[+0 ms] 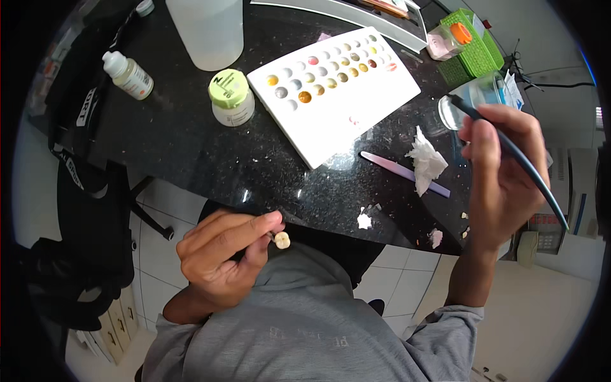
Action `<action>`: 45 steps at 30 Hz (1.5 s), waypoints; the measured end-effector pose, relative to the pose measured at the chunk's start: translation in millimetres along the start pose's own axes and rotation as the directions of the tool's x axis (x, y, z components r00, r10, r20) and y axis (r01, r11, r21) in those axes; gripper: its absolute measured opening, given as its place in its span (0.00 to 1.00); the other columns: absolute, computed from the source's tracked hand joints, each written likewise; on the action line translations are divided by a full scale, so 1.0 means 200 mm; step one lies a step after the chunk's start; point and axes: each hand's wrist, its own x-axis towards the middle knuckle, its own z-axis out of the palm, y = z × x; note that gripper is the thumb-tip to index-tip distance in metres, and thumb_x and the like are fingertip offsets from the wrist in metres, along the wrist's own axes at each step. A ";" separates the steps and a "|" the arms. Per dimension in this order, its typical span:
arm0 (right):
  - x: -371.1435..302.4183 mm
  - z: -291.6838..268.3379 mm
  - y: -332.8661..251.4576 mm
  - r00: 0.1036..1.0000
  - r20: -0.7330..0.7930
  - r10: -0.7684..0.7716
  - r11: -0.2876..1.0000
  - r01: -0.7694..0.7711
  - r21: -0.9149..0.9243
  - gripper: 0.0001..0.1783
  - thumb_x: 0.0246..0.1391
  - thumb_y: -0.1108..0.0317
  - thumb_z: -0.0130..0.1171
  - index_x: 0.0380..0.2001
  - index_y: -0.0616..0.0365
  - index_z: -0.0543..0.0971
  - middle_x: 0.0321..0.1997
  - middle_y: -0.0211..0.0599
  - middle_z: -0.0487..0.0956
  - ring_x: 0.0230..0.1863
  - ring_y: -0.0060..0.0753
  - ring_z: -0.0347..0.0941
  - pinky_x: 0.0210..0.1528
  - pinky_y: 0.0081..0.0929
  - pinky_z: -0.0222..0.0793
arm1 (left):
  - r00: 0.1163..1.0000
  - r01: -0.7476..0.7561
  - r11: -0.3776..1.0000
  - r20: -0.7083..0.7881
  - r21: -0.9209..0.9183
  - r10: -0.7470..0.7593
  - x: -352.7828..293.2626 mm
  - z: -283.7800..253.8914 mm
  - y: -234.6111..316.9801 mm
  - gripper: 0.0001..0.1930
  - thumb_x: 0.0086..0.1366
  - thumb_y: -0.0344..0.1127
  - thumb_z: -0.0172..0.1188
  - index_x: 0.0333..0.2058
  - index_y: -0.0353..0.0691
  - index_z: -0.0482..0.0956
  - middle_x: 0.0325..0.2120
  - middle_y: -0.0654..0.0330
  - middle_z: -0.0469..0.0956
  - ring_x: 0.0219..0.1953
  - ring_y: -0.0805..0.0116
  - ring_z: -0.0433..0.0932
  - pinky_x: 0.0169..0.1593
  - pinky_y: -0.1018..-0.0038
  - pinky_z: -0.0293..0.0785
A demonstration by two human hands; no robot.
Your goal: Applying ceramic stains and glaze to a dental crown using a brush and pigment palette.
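Observation:
My left hand [226,251] is closed in a pinch, with a small cream-coloured tooth crown [282,240] at its fingertips, held just off the table's near edge. Between the thumb and fingers of my right hand [506,162] is a slim dark brush [531,167], its dark tip pointing left over a glass jar [453,113] with clear contents. A white palette [347,118] with rows of round wells, several filled with yellow, brown, grey or red colours, lies on the table between and beyond my hands.
On the dark speckled table [273,172] lie a purple nail file [401,170], crumpled tissue [428,162] and white crumbs [364,221]. Farther off stand a green-lidded jar [231,99], a dropper bottle [129,76], a large translucent container [207,32], an orange-capped jar [447,41] and a green basket [478,48].

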 end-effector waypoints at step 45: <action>-0.14 -0.08 -0.12 0.987 -0.050 -0.155 0.963 0.162 0.213 0.12 0.57 0.69 0.53 0.36 0.70 0.75 0.30 0.46 0.76 0.24 0.31 0.74 0.29 0.22 0.71 | 0.999 -0.041 0.999 0.025 -0.013 0.041 0.02 0.00 -0.02 0.15 0.49 0.13 0.56 0.37 0.31 0.81 0.24 0.53 0.81 0.27 0.70 0.80 0.31 0.80 0.76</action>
